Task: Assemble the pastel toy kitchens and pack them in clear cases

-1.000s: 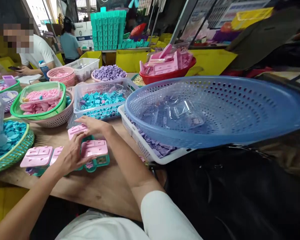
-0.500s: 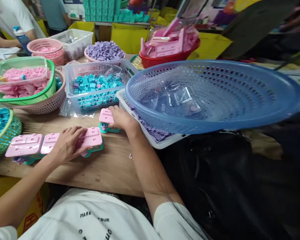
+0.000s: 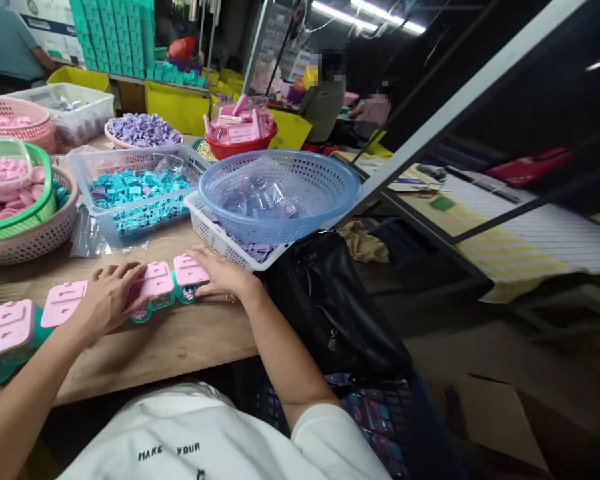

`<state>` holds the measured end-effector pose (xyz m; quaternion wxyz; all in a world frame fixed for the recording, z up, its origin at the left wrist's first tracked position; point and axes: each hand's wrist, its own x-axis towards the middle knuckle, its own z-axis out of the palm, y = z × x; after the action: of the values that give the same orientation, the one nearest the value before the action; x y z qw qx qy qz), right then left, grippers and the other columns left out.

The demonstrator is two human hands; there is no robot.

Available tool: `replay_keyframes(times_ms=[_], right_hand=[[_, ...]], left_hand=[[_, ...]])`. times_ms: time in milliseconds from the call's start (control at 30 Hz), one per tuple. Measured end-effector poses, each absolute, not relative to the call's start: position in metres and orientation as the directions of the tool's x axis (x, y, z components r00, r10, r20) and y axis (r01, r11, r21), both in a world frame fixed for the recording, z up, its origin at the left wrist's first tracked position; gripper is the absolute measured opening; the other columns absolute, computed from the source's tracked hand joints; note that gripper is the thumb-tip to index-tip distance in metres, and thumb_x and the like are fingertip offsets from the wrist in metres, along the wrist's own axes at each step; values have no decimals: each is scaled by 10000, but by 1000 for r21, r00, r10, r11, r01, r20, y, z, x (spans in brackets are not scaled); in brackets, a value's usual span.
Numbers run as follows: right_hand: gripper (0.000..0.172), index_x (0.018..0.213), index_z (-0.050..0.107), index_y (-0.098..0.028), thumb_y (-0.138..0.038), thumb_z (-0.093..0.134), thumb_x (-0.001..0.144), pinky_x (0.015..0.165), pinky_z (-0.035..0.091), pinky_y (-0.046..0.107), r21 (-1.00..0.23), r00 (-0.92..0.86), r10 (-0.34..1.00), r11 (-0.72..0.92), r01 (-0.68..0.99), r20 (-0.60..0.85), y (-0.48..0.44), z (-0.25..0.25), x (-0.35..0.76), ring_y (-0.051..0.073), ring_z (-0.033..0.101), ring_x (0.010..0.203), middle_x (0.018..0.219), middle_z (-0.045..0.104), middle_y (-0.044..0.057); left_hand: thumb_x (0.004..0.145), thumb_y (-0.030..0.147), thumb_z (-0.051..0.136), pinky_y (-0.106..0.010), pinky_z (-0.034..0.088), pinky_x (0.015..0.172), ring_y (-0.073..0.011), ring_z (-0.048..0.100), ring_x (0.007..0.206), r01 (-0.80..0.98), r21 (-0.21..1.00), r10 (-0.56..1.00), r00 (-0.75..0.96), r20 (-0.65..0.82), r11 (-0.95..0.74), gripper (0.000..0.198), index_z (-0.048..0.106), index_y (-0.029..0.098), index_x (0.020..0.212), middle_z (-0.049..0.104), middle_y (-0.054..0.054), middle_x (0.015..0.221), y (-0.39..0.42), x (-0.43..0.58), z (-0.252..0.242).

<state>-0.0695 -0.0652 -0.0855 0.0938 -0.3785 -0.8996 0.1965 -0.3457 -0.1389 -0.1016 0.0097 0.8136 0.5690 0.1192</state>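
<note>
A row of toy pieces with flat pink tops and teal undersides runs along the wooden table (image 3: 200,340). My left hand (image 3: 107,297) lies over the row, its fingers curled around a pink-topped toy piece (image 3: 157,277). Further left, past that wrist, are another pink-topped piece (image 3: 63,303) and a larger-looking one (image 3: 5,330) at the frame's edge. With fingers on its top and right side, my right hand (image 3: 223,272) grips the end pink-topped piece (image 3: 187,270). That piece stands close beside the one at my left hand; whether they are joined I cannot tell.
Behind the row stands a clear basket of turquoise parts (image 3: 87,207). A blue colander (image 3: 325,217) rests over a white basket (image 3: 205,220) of purple parts. Green and pink baskets (image 3: 43,230) are at left. A black bag (image 3: 340,320) sits against the table's right edge.
The view has turned to the right. The piece in my right hand has come from behind the row's right end into line with it. My left hand stays on the row.
</note>
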Motion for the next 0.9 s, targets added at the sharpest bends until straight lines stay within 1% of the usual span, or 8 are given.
replay_keyframes(times_ms=[67,133,233,333,433,633,767,900], right_hand=[[813,1479,450,-222,-300,829,764,1221,331,407,-482,-664,740,622,617,107,-75,-72,-56,249,435,1441,1512,478,144],[606,1421,514,-210,-311,726,863,1150,412,373,-500,-560,813,555,665,159,-83,-56,-42,230,557,1322,1412,576,122],[323,1264,628,-174,-222,545,956,1027,480,312,-433,-375,922,377,819,95,-86,-36,-26,223,657,1162,1250,690,110],[335,1209,660,-213,-153,442,961,956,494,305,-298,-247,969,232,926,-13,-80,-23,-12,246,684,1127,1200,734,95],[380,1263,645,-247,-176,425,962,914,507,333,-182,-175,980,157,971,-90,-75,-15,2,289,689,1130,1195,745,98],[433,1345,633,-227,-170,442,961,1028,484,336,-87,-213,976,208,974,-51,-51,9,20,273,647,1225,1314,699,99],[450,1324,669,-171,-102,499,913,1015,516,345,140,-205,951,241,960,-231,1,15,16,280,657,1218,1322,691,137],[423,1226,739,-177,-95,666,818,965,545,309,197,-244,892,336,921,-381,58,-1,0,266,699,1138,1234,739,118]], left_hand=[[900,692,429,-563,463,980,-399,585,1193,900,290,936,260,239,-324,666,605,194,1306,591,-182,1388,-132,-325,-87],[863,754,457,-503,520,929,-357,655,1093,790,556,963,172,207,-260,739,596,164,1286,616,-203,1337,-115,-290,-64],[906,743,421,-333,572,659,-222,714,735,377,918,963,180,-200,121,702,582,129,1205,719,-185,1133,-72,-224,-30],[985,639,336,-198,428,405,-137,621,493,99,862,801,331,-499,497,620,613,88,1047,752,-170,822,-30,-168,-12],[1010,388,370,-133,362,339,-98,568,408,-25,783,730,382,-567,621,408,627,71,1008,704,-115,645,-13,-139,-4],[910,145,439,-111,482,431,-100,622,467,-353,809,883,192,-429,470,256,559,44,1113,627,-40,580,-7,-158,24],[957,182,419,-114,505,517,-86,640,566,-366,863,933,46,-356,347,267,549,20,1125,641,-55,685,12,-199,45],[1022,297,360,-114,493,544,-65,599,601,-331,873,910,-87,-405,357,347,548,27,1133,632,-57,746,32,-230,44]])
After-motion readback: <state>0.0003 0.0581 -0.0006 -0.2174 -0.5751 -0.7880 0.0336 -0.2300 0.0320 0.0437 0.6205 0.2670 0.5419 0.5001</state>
